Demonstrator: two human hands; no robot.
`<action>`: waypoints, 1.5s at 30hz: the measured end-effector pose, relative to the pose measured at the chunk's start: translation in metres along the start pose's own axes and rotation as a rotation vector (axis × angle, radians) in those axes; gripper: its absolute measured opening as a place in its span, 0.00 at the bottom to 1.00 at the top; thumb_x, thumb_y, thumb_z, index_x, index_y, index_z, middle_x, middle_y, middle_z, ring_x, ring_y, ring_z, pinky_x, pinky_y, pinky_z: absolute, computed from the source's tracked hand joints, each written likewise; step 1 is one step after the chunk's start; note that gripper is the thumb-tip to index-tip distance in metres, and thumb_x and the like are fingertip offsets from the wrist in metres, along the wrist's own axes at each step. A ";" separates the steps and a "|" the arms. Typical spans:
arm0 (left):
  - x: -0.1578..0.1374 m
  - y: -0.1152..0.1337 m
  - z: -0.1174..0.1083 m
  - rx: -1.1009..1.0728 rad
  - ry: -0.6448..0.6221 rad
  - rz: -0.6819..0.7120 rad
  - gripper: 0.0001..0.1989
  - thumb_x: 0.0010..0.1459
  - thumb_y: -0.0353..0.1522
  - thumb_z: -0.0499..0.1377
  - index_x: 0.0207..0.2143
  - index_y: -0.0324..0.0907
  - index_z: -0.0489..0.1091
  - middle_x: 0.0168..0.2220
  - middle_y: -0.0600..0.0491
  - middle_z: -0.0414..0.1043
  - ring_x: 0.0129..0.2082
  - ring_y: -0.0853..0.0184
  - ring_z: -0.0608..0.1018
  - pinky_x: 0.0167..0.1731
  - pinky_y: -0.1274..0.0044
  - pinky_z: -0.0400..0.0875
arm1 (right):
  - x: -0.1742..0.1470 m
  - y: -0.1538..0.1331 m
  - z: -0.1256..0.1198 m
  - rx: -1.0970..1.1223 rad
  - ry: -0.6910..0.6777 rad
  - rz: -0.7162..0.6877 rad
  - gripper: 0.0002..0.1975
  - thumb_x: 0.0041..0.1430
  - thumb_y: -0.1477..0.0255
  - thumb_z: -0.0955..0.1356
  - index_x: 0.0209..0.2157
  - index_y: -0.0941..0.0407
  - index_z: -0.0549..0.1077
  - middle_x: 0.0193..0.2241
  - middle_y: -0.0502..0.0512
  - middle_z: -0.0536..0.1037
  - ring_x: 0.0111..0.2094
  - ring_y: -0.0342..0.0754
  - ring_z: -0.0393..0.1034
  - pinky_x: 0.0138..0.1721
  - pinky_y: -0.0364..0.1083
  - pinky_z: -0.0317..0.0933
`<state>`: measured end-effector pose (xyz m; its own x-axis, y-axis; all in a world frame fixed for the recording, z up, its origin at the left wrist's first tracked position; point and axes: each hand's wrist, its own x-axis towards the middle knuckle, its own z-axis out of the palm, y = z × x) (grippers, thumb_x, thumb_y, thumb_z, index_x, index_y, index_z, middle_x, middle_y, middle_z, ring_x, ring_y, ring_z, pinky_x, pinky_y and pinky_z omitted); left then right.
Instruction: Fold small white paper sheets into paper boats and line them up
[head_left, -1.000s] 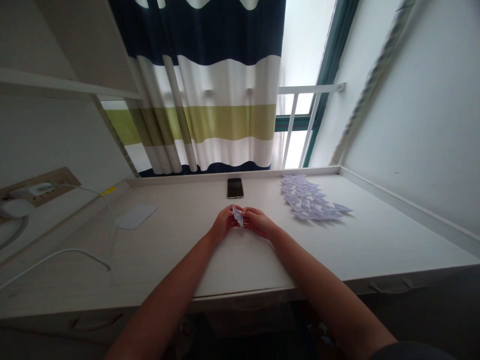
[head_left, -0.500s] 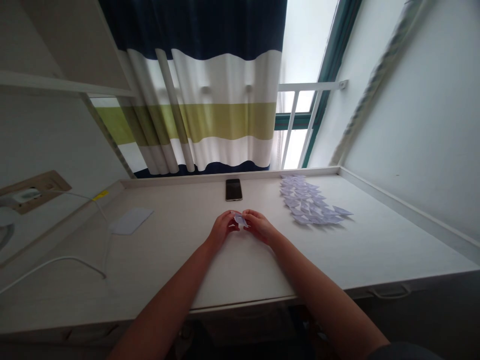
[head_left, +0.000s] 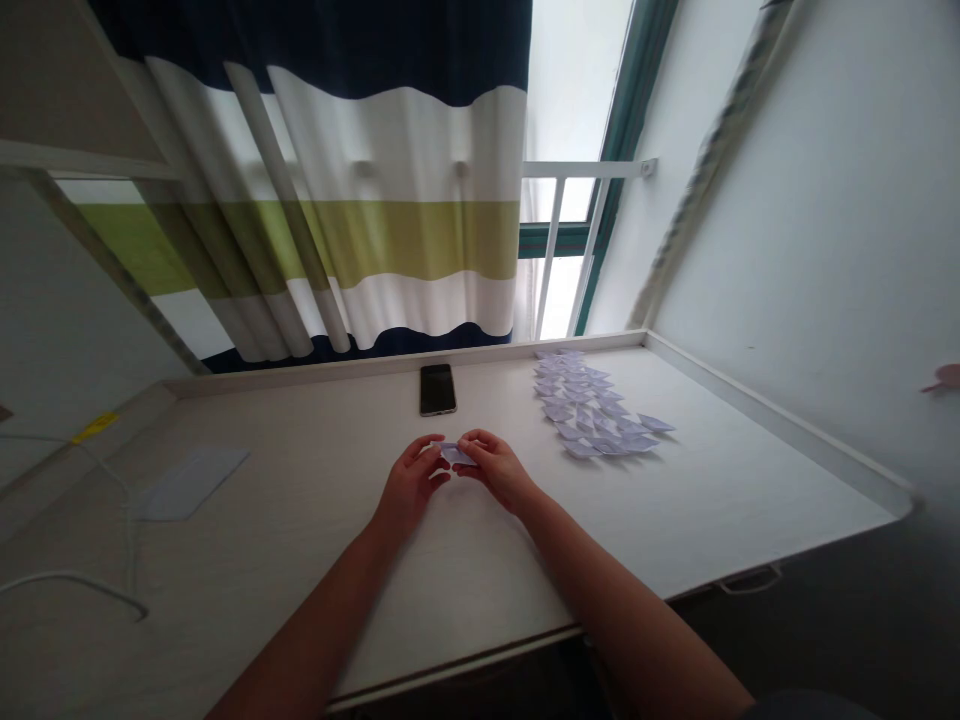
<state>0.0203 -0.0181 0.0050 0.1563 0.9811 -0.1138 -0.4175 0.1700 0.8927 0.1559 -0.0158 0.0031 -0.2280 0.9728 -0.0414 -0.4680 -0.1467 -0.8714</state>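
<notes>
A small folded piece of white paper [head_left: 457, 455] is held between my two hands, just over the desk. My left hand [head_left: 411, 480] pinches its left end with thumb and fingers. On its right end, my right hand [head_left: 495, 470] has its fingers closed, thumb toward me. Fingertips cover parts of the paper, so its full shape is hidden. Several folded paper pieces [head_left: 592, 415], pointed like little boats, lie in close rows on the desk to the right of my hands.
A dark phone [head_left: 438, 390] lies beyond my hands on the white desk [head_left: 300, 560]. Flat white paper [head_left: 191, 484] and a white cable [head_left: 75, 578] are at the left. A raised rim [head_left: 780, 425] borders the desk, with a striped curtain [head_left: 420, 235] behind.
The view has turned to the right, so everything sits further left in the picture. Both hands still hold the paper, which now looks flatter and more stretched out sideways.
</notes>
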 end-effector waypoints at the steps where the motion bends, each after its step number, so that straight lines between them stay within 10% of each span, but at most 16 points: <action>1: 0.000 0.001 0.001 0.002 0.008 0.008 0.14 0.41 0.34 0.61 0.34 0.42 0.66 0.26 0.56 0.70 0.25 0.74 0.72 0.25 0.82 0.67 | 0.000 -0.002 0.001 -0.012 0.018 -0.003 0.14 0.38 0.64 0.71 0.25 0.57 0.66 0.23 0.49 0.72 0.25 0.41 0.68 0.29 0.42 0.63; 20: 0.038 0.017 0.049 0.079 -0.025 0.000 0.07 0.45 0.31 0.59 0.29 0.36 0.67 0.27 0.50 0.73 0.29 0.67 0.75 0.34 0.73 0.70 | 0.002 -0.064 -0.047 -0.486 0.224 -0.077 0.13 0.40 0.63 0.70 0.24 0.58 0.70 0.16 0.49 0.70 0.17 0.40 0.65 0.21 0.42 0.62; 30: 0.137 0.012 0.159 0.358 -0.310 0.055 0.07 0.45 0.32 0.59 0.25 0.37 0.66 0.24 0.48 0.71 0.25 0.66 0.74 0.28 0.74 0.68 | 0.009 -0.151 -0.131 -0.507 0.460 -0.230 0.08 0.38 0.72 0.72 0.22 0.61 0.72 0.19 0.55 0.74 0.23 0.45 0.69 0.29 0.47 0.65; 36: 0.212 -0.010 0.232 0.730 -0.252 0.275 0.05 0.40 0.31 0.60 0.19 0.39 0.67 0.16 0.54 0.64 0.19 0.70 0.67 0.22 0.78 0.60 | 0.036 -0.198 -0.197 -0.611 0.624 -0.262 0.05 0.37 0.76 0.71 0.19 0.61 0.71 0.15 0.55 0.72 0.20 0.45 0.68 0.25 0.47 0.64; 45: 0.278 -0.061 0.270 1.197 -0.202 0.308 0.03 0.38 0.30 0.59 0.16 0.40 0.69 0.19 0.50 0.68 0.28 0.63 0.71 0.28 0.77 0.60 | 0.083 -0.197 -0.281 -0.989 0.783 -0.089 0.02 0.37 0.77 0.69 0.16 0.60 0.71 0.15 0.54 0.72 0.19 0.43 0.66 0.20 0.40 0.56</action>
<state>0.3315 0.2194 0.0365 0.3753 0.9156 0.1442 0.5973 -0.3578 0.7178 0.4690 0.1444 0.0336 0.4951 0.8672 0.0534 0.4578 -0.2082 -0.8644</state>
